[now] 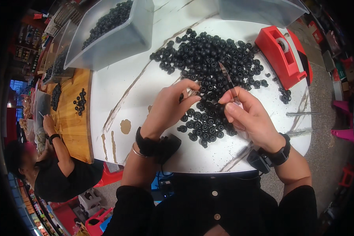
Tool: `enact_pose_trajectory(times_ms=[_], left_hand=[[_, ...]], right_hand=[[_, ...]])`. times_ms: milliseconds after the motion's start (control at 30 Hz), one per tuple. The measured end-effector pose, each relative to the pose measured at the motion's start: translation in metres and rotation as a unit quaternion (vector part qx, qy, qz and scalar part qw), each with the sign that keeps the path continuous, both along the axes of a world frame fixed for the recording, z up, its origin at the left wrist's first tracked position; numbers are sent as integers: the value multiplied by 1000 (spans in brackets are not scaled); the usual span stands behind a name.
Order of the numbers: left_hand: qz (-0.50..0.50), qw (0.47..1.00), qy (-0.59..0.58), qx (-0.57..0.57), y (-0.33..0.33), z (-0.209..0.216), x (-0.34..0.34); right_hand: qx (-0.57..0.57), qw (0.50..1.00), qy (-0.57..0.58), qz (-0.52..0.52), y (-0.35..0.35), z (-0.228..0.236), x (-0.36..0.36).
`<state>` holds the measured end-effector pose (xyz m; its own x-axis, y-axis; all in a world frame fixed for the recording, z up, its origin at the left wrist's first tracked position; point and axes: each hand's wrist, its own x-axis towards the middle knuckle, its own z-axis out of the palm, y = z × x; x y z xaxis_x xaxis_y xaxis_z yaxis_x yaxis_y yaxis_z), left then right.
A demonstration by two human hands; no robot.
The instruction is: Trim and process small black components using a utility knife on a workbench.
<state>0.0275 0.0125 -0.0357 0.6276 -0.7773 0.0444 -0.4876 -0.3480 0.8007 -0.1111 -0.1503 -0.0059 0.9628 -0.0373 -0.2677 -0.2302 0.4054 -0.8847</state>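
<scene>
My left hand (171,104) hovers over the near left side of a pile of small round black parts (208,53), its thumb and forefinger curled toward each other. Something small, pale and dark, shows between these fingers, too hidden to name. In my right hand (249,116) a slim knife (225,74) is gripped, its narrow blade pointing up and away over the pile. Many of the black parts look like caps with a hollow middle. Both hands are close together above the near part of the heap.
A red tape dispenser (282,59) stands right of the pile. Two thin metal tools (303,113) lie by the right edge. A clear bin (118,47) with black parts stands at the back left. Another person (59,157) works at a wooden table (76,129) on the left.
</scene>
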Motion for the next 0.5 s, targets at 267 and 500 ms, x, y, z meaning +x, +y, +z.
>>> enact_pose_trajectory(times_ms=[267, 500], left_hand=[[-4, 999, 14, -47, -4, 1, -4], [-91, 947, 277, -134, -8, 21, -25]], right_hand=[[12, 1000, -3, 8, 0, -1, 0], [-22, 999, -27, -3, -1, -4, -1]])
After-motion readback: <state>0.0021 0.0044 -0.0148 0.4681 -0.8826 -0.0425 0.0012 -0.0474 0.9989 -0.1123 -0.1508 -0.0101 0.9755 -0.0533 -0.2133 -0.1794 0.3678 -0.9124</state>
